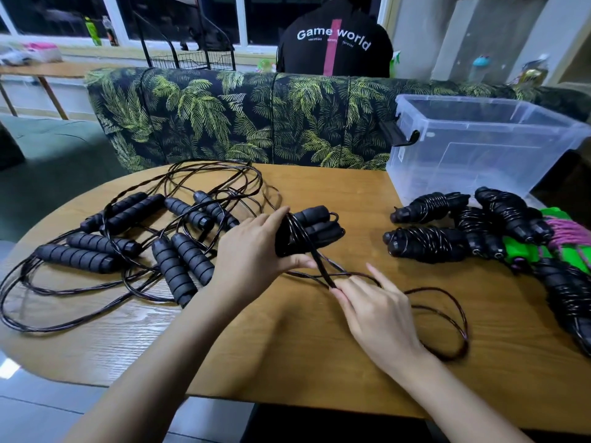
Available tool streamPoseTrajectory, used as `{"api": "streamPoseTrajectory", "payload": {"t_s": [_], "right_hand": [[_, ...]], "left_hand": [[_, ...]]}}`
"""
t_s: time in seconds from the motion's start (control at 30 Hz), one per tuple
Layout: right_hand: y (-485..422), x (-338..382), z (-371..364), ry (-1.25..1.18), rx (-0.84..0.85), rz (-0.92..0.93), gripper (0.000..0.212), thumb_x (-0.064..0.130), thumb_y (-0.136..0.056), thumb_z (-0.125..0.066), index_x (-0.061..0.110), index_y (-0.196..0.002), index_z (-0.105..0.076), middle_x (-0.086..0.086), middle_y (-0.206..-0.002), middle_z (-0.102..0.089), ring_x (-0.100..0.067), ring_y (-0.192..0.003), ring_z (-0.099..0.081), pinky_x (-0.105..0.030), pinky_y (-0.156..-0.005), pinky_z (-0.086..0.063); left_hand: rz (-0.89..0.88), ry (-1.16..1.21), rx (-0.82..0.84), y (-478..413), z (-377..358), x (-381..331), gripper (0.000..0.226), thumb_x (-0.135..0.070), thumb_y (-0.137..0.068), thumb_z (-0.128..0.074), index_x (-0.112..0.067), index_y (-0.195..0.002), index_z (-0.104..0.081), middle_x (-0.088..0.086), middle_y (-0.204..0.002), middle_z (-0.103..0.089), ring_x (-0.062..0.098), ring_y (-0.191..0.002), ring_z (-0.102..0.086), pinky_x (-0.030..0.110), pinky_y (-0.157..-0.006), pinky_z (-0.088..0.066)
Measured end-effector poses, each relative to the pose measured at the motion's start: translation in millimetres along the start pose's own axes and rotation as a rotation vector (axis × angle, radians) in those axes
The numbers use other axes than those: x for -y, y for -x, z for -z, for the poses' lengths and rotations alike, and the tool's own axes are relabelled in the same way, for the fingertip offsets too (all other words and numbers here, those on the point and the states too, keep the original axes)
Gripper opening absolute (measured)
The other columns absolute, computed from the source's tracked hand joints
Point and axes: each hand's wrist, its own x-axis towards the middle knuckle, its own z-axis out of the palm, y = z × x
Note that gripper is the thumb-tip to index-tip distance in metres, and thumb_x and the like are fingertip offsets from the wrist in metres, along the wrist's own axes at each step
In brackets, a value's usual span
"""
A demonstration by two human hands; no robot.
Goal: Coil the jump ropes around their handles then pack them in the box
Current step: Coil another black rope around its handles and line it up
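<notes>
My left hand (pixel 256 251) grips a pair of black foam handles (pixel 315 230) held together at the table's middle, with a few turns of black rope round them. My right hand (pixel 374 308) pinches that same rope (pixel 323 270) just below the handles; its loose end loops (pixel 454 318) over the table to the right. Several uncoiled black jump ropes (pixel 134 238) lie tangled on the left. Several coiled ones (pixel 428 243) are piled at the right, with a green and pink one (pixel 563 238) among them. A clear plastic box (pixel 479 145) stands at the back right, with nothing visible inside.
The wooden table (pixel 287 362) has a rounded left end and a front edge close to me. A leaf-patterned sofa back (pixel 224 119) runs behind it, and a person in a black top (pixel 334 43) sits beyond, facing away.
</notes>
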Motion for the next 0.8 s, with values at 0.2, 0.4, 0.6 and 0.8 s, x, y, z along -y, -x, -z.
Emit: {"api": "streamPoseTrajectory", "payload": {"t_s": [0.2, 0.4, 0.6, 0.8], "right_hand": [[-2, 3, -22, 0.145, -0.060, 0.138, 0.023, 0.023, -0.098, -0.054, 0.011, -0.096, -0.074, 0.001, -0.072, -0.064, -0.017, -0.055, -0.062, -0.042, -0.088, -0.057], [-14, -22, -20, 0.228, -0.104, 0.203, 0.024, 0.031, -0.098, -0.057, 0.016, -0.082, -0.065, 0.004, -0.064, -0.059, -0.015, -0.050, -0.056, -0.042, -0.088, -0.058], [-12, -56, -13, 0.165, -0.051, 0.185, 0.035, 0.038, -0.100, -0.051, 0.016, -0.078, -0.066, 0.004, -0.066, -0.063, -0.015, -0.058, -0.063, -0.043, -0.092, -0.055], [-16, -69, 2, -0.035, -0.031, 0.078, 0.033, 0.039, -0.094, -0.058, 0.014, -0.072, -0.066, 0.011, -0.063, -0.056, -0.004, -0.056, -0.049, -0.039, -0.097, -0.052]], "left_hand": [[0.061, 0.120, 0.010, 5, -1, -12, 0.106, -0.095, -0.052, -0.035, -0.031, -0.133, -0.053, -0.009, -0.111, -0.069, 0.015, -0.102, -0.065, 0.025, -0.073, -0.044], [0.111, 0.178, -0.077, 2, -2, -5, 0.083, -0.083, -0.064, -0.044, -0.030, -0.127, -0.057, -0.010, -0.106, -0.070, 0.012, -0.098, -0.066, 0.021, -0.068, -0.037], [0.100, 0.211, -0.110, -3, 1, 10, 0.083, -0.081, -0.064, -0.044, -0.029, -0.127, -0.058, -0.010, -0.104, -0.070, 0.012, -0.097, -0.065, 0.022, -0.067, -0.036], [0.074, 0.234, -0.119, -3, 4, 18, 0.077, -0.077, -0.067, -0.049, -0.030, -0.128, -0.057, -0.011, -0.106, -0.070, 0.010, -0.097, -0.064, 0.020, -0.069, -0.036]]}}
